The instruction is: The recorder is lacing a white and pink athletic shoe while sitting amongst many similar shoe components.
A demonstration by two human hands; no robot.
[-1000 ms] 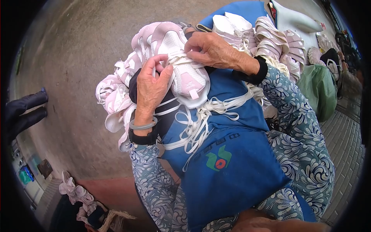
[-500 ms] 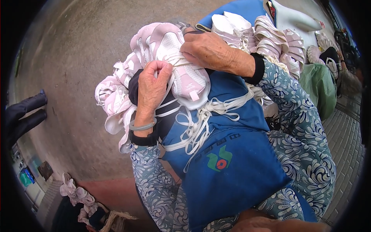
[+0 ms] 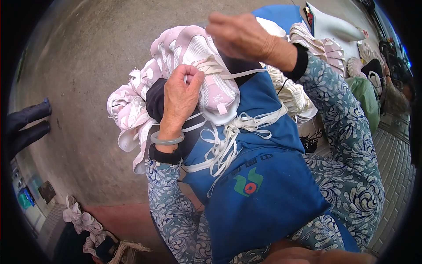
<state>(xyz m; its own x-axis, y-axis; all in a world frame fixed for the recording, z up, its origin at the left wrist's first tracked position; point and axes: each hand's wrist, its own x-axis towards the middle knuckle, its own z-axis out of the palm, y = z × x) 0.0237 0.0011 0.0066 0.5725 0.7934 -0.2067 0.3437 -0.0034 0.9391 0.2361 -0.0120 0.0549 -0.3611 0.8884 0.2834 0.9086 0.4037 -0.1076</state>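
Your right grip point(image 3: 241, 37) is blurred, so you cannot tell whether it holds something. Your left grip point(image 3: 181, 94) hides one side of the pink-white shoe point(image 3: 219, 93). Another person's dark trouser legs point(image 3: 27, 119) are cut by the left rim.

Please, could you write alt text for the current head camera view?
A person's left hand pinches at the laces of a pink-and-white shoe upper, while the blurred right hand is beyond it to the right. A bundle of white laces lies across the person's blue apron; more shoe uppers are on both sides.
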